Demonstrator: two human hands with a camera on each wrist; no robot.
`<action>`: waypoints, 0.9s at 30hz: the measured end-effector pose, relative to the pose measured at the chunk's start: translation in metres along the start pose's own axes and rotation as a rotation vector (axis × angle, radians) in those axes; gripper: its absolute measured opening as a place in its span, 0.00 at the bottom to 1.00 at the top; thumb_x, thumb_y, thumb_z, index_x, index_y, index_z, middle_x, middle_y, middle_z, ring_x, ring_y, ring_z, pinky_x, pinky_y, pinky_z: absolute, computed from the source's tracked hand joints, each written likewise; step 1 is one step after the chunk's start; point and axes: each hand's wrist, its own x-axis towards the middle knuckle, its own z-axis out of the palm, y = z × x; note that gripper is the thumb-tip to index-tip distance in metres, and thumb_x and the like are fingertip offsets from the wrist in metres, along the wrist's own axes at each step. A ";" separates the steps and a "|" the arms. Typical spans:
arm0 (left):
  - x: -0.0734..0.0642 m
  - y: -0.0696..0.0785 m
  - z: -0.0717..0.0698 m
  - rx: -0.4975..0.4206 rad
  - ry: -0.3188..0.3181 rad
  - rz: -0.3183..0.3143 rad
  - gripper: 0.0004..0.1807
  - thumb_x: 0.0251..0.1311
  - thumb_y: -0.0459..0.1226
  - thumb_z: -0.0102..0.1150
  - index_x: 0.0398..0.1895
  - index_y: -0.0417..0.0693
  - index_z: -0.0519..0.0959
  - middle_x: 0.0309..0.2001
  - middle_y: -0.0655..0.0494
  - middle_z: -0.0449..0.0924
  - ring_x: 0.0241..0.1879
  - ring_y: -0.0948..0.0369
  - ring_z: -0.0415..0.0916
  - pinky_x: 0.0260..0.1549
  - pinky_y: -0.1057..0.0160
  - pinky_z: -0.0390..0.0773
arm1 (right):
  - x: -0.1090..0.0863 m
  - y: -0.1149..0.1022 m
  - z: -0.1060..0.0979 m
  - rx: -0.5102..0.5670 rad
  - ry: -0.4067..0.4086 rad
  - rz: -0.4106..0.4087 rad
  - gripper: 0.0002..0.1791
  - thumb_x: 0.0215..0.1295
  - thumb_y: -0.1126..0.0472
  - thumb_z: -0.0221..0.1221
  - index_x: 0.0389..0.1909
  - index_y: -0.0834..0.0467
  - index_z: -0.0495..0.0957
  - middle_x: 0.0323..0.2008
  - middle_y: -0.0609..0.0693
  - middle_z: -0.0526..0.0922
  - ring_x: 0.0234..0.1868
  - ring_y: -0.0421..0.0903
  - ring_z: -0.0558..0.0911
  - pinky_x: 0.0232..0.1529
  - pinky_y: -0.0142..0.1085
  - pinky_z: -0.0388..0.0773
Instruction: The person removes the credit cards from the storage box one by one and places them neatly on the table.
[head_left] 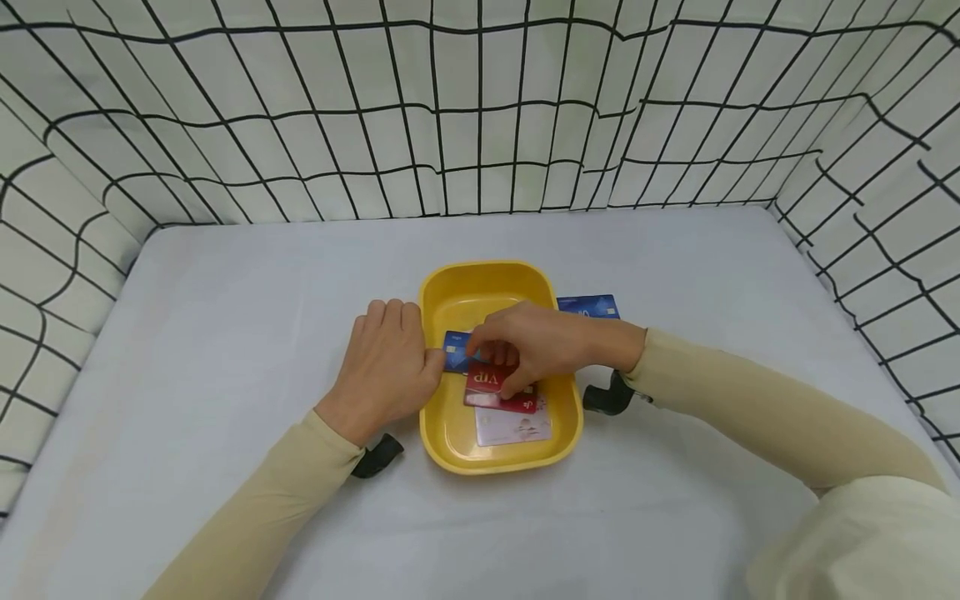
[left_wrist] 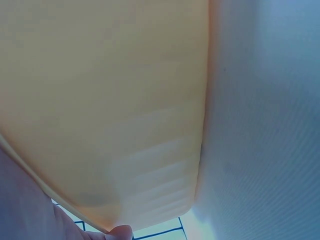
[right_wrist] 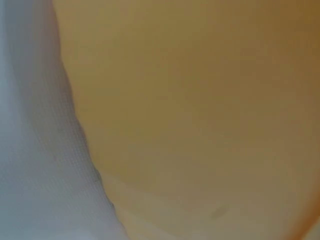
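Note:
A yellow plastic basin (head_left: 457, 442) stands on the table, and my left hand (head_left: 386, 358) grips its left rim, thumb at the edge. In the left wrist view, the fingers (left_wrist: 120, 231) lie along the rim, beside the basin's outer wall (left_wrist: 125, 100). My right hand (head_left: 536, 337) reaches in over the right rim, its fingers bent and thumb down on a red VIP card (head_left: 483, 396), which it seems to pinch. Partly under the red card lies a pale card (head_left: 513, 427). A blue card (head_left: 454, 353) sits by the left wall, partly hidden by the index finger. The right wrist view shows only the basin wall (right_wrist: 190, 120).
Another blue card (head_left: 590, 306) lies outside the basin, against its upper right side. White cloth (head_left: 247, 317) covers the table. A black wire grid (head_left: 480, 108) backed with white encloses the far side and both flanks.

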 end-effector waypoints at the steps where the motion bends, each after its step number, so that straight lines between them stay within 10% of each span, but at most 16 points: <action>1: 0.000 0.000 0.000 0.001 0.003 0.000 0.15 0.63 0.43 0.50 0.36 0.36 0.68 0.31 0.46 0.63 0.37 0.49 0.59 0.36 0.57 0.56 | 0.001 0.000 0.000 -0.003 0.000 0.002 0.31 0.56 0.54 0.76 0.60 0.54 0.79 0.46 0.47 0.84 0.45 0.41 0.80 0.48 0.30 0.81; 27: 0.000 0.002 -0.001 0.002 -0.005 -0.011 0.15 0.64 0.43 0.50 0.34 0.37 0.67 0.31 0.46 0.63 0.37 0.49 0.59 0.36 0.57 0.56 | 0.003 0.000 0.012 -0.141 -0.001 0.054 0.37 0.51 0.51 0.79 0.63 0.50 0.77 0.50 0.47 0.82 0.47 0.41 0.79 0.49 0.29 0.82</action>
